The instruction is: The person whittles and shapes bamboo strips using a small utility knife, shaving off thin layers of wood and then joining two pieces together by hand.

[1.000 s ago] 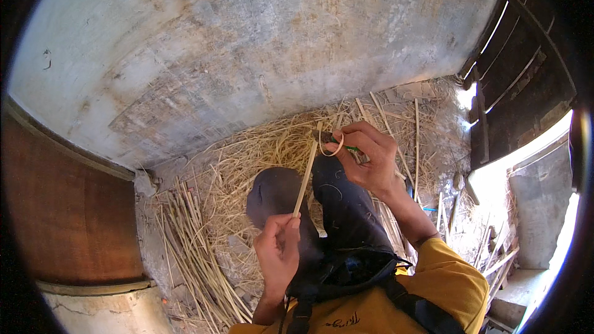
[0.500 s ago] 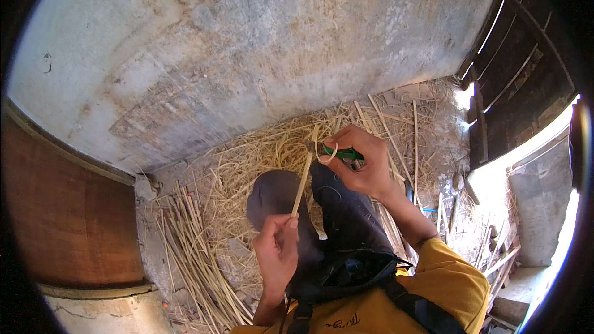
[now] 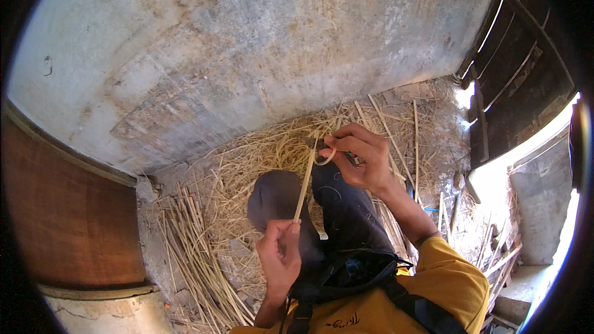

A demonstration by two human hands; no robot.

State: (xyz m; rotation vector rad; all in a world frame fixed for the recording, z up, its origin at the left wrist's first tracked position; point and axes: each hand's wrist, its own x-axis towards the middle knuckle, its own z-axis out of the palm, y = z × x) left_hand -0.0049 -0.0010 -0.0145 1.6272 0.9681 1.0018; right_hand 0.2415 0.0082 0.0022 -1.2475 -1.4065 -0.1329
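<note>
Lowered the left hand [image 3: 281, 253] slightly since the earlier frame and turned the right hand [image 3: 364, 158], hiding more of the bladed tool [image 3: 311, 142]. Pinched a pale strip [image 3: 304, 187] by the near end in the left, between the knees [image 3: 272, 190]; gripped the tool in the right near the far end, with a thin curl [image 3: 327, 162] beside the fingertips. Risked, probably, a snapped strip or cut finger through slipping or digging deep. Wore a yellow shirt [image 3: 451, 281] with dark lettering [image 3: 344, 321].

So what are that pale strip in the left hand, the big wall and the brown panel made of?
Strip: probably split bamboo or wood, seemingly raw; it's pale, with a thin curl near its far end. Wall: likely plaster or cement, matt, blotchily stained. Panel: perhaps wood, slightly glossy, judging by its streaky reddish-brown surface.
</note>
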